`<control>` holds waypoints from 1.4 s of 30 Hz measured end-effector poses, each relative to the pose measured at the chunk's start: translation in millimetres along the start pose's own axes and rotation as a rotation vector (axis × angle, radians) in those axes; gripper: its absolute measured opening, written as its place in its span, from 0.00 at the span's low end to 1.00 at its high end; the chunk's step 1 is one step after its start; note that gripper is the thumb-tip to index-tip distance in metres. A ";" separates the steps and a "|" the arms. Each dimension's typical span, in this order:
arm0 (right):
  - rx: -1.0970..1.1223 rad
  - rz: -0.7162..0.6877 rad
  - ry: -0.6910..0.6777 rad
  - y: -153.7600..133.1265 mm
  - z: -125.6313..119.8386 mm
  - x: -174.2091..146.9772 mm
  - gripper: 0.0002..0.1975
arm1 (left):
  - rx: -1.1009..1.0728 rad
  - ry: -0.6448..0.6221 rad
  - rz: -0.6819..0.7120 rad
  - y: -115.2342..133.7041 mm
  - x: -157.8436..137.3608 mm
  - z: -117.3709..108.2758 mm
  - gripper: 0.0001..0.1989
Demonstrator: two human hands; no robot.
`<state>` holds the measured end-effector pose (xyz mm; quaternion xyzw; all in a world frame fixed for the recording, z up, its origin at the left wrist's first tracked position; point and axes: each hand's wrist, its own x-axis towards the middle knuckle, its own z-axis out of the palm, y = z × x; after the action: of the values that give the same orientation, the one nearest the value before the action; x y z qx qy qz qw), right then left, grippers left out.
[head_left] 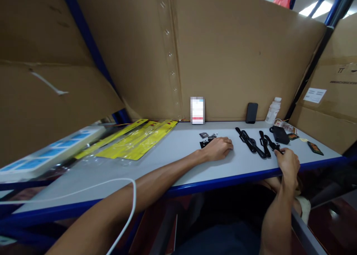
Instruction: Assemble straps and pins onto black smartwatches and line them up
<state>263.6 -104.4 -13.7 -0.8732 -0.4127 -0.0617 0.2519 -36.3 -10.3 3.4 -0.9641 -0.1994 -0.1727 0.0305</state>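
My right hand (288,163) is at the table's front edge on the right. Its thumb and fingers pinch the near end of a bundled black cable (272,143). More black cable bundles (249,142) lie in a row just left of it. My left hand (220,149) rests on the tabletop with fingers curled in; whatever may be under them is hidden. Beside its wrist are small black pieces (205,142), partly covered by the hand, and a small dark flat piece (203,135).
Yellow cards in clear bags (150,139) and a white power strip (55,150) lie left. A lit screen (197,110), a dark phone (251,112) and a bottle (273,110) stand behind. A black adapter-like block (279,135) lies right. Cardboard (223,61) encloses the table; a white cable (135,195) crosses my left arm.
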 end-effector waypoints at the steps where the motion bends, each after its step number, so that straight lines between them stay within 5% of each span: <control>1: -0.001 -0.011 -0.034 -4.1 2.3 7.6 0.21 | 0.000 0.000 -0.003 0.2 0.2 0.1 0.15; 5: 0.027 -0.094 -0.049 -6.6 9.5 23.4 0.22 | 0.004 0.009 -0.006 0.8 1.7 1.4 0.15; 11: 0.237 -0.146 0.243 8.7 4.0 -1.7 0.22 | 0.013 0.025 0.009 1.2 3.5 1.8 0.14; 15: 0.425 -0.252 0.147 -16.0 1.2 -21.2 0.19 | 0.019 0.028 0.009 1.8 3.5 0.4 0.13; 23: 0.200 -0.536 0.033 -71.4 23.1 -46.8 0.17 | -0.087 0.060 -0.026 -3.3 5.1 6.0 0.14; 33: 0.180 -0.564 -0.019 -71.1 11.0 -74.6 0.17 | -0.203 0.334 -0.525 -60.2 -2.1 -4.9 0.18; 37: 0.187 -0.534 -0.028 -74.6 12.6 -75.4 0.16 | -0.161 0.287 -0.570 -66.4 -7.3 -7.5 0.16; 42: 0.203 -0.511 -0.027 -78.2 16.7 -74.7 0.16 | -0.022 0.124 -0.426 -35.1 -1.3 -1.7 0.17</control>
<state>154.4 -106.1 -21.4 -0.7119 -0.6269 -0.0701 0.3087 -51.8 21.3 4.1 -0.8880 -0.3944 -0.2364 -0.0049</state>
